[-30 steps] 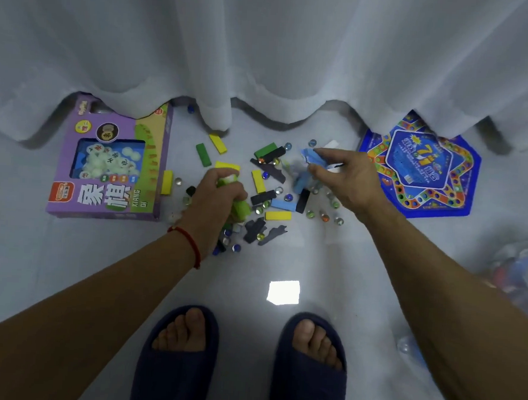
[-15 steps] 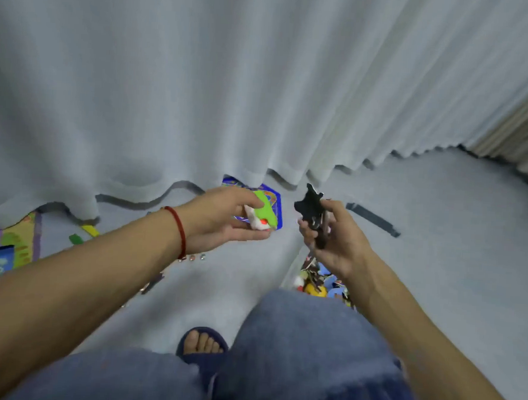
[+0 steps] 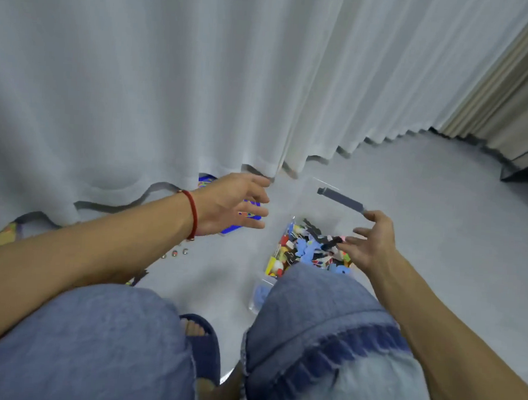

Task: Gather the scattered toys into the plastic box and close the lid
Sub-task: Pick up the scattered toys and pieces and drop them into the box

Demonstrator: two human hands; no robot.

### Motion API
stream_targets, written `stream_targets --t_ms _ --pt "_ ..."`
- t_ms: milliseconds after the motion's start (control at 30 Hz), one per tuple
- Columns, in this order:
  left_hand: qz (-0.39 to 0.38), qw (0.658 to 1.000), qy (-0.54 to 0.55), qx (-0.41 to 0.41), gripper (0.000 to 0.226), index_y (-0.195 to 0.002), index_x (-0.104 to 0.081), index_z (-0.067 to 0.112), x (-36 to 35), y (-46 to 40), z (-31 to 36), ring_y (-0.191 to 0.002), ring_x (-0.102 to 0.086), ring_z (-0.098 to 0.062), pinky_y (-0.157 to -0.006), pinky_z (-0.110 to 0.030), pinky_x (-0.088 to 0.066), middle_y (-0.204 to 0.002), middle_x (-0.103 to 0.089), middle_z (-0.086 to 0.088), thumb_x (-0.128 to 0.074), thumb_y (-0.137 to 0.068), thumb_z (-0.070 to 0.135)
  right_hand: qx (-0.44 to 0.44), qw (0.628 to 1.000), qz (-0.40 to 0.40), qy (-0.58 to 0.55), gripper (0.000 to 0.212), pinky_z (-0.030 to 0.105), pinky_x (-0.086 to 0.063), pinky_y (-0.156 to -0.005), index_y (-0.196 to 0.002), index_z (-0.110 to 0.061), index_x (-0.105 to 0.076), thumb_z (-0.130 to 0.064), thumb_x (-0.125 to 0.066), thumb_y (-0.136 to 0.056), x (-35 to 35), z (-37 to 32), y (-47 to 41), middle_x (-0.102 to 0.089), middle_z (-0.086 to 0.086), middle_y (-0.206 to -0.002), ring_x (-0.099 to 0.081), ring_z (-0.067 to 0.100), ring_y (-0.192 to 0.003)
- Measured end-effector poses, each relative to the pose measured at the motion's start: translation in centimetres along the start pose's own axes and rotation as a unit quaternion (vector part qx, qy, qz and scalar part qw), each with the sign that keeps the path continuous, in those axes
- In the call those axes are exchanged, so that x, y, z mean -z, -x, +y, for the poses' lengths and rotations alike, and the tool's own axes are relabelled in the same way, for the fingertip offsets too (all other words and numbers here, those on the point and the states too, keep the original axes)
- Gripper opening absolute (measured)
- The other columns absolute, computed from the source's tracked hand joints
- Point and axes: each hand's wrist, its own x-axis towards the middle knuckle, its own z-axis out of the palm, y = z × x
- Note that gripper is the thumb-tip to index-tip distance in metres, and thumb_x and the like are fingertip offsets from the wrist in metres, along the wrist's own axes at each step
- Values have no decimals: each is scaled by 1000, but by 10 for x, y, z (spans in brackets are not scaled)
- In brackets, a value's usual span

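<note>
The plastic box is sitting on the floor just in front of the person's right knee, clear-walled, lid off or swung back, so the opening is facing up for dropping toys in. A dark grey strip along its far rim is probably a latch or lid edge; cannot tell which. Inside, a mixed pile of toy pieces is filling the near half: blue, black, red, yellow shapes.

The right hand is hovering over the box at about 3 o'clock from the pile, fingers spread and relaxed, holding nothing; looks like a release pose over the opening. A black piece is lying just at its fingertips, touching or falling, cannot tell.

The left hand is at about 9 o'clock from the box, apart from it, fingers straight and splayed, empty, palm facing the box.

Still outside the box: small marbles on the floor at 8 o'clock, a blue game board partly behind the left hand, and a coloured carton edge at far 9 o'clock under the white curtain. Judgement: gathering is only partway done, lid closing not yet due.
</note>
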Motion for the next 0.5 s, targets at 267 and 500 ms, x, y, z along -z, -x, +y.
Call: stream_targets --t_ms 267,500 --pt "287 956 28 48 23 -113 -64 7 156 45 -85 -87 -64 -28 -84 -42 -57 -113 -69 -17 -60 -91 12 193 887 -211 362 16 41 -58 -85 -97 -16 -74 -19 -60 -90 -118 73 4 -71 7 -103 -66 20 -97" --pt "432 892 -111 76 24 -98 -70 21 250 70 -177 -99 -65 -20 -83 -40 -56 -107 -71 -9 -61 -84 5 270 509 -406 710 41 36 -49 -95 -134 -29 -56 -32 -61 -93 -222 188 -18 -59 -1 -132 -59 17 -114"
